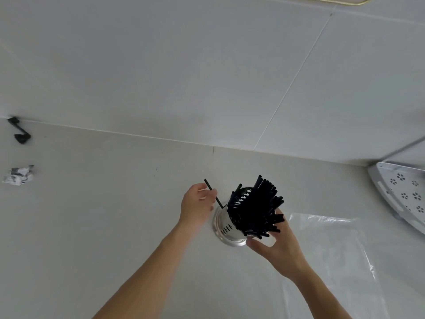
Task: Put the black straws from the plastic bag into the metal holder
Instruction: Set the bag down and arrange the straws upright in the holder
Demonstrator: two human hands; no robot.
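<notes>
Far left, against the wall line: a small black hook-shaped item (19,131) on the white counter (103,203), and just below it a crumpled scrap of paper (19,175). Both well apart from the work area.

Centre: left hand (198,204) pinches a single black straw (213,194) between thumb and fingers. Long axis of this straw runs diagonally, upper end pointing up-left, lower end pointing down-right, reaching the rim of the metal holder (226,229). Whether that tip is already inside the rim cannot be told.

Holder: shiny cylinder with slotted perforations, standing upright on the counter (seen from above, so it appears to lean). It is packed with a dense bundle of black straws (257,206); their long axes follow the holder's, open ends fanning out up and to the right.

Right hand (277,249): fingers spread, thumb beside the holder's lower right side, fingertips touching the lower straw ends. It cups the bundle loosely, not clenched around anything.

Right of the hand: clear plastic bag (333,245) lying flat on the counter, partly under the right forearm. No straws made out inside it.

Far right edge: white perforated corner shelf (404,196) with flower-pattern holes, resting by the wall
</notes>
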